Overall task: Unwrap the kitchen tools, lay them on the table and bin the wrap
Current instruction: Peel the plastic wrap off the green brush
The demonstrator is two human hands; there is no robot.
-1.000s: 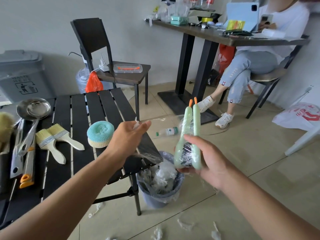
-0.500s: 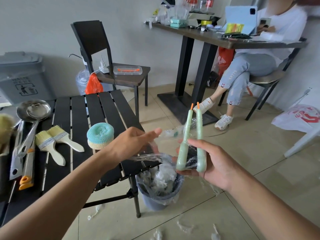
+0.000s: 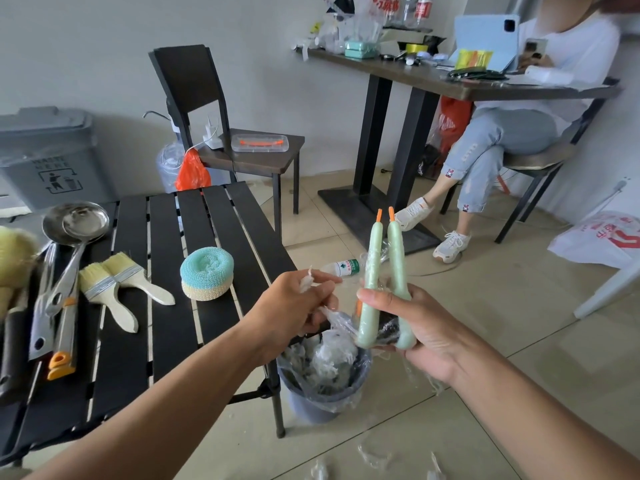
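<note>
My right hand (image 3: 412,323) grips a pair of pale green tools (image 3: 372,278) with orange tips, held upright and still partly covered in clear wrap (image 3: 334,318). My left hand (image 3: 294,308) pinches a bunched strand of that wrap, stretched taut to the tools' lower end. Both hands hover over the small grey bin (image 3: 322,393), which is lined with plastic and stuffed with crumpled wrap. The bin stands at the corner of the black slatted table (image 3: 166,327).
On the table lie a teal and beige scrubber (image 3: 206,277), two paint brushes (image 3: 114,289), two ladles (image 3: 74,225) and other utensils at the left edge. A water bottle (image 3: 341,267) and wrap scraps litter the floor. A chair (image 3: 221,133), desk and seated person are behind.
My left hand has closed from flat fingers into a pinch on the wrap and pulled it down toward the bin. The right hand has lowered the tools slightly.
</note>
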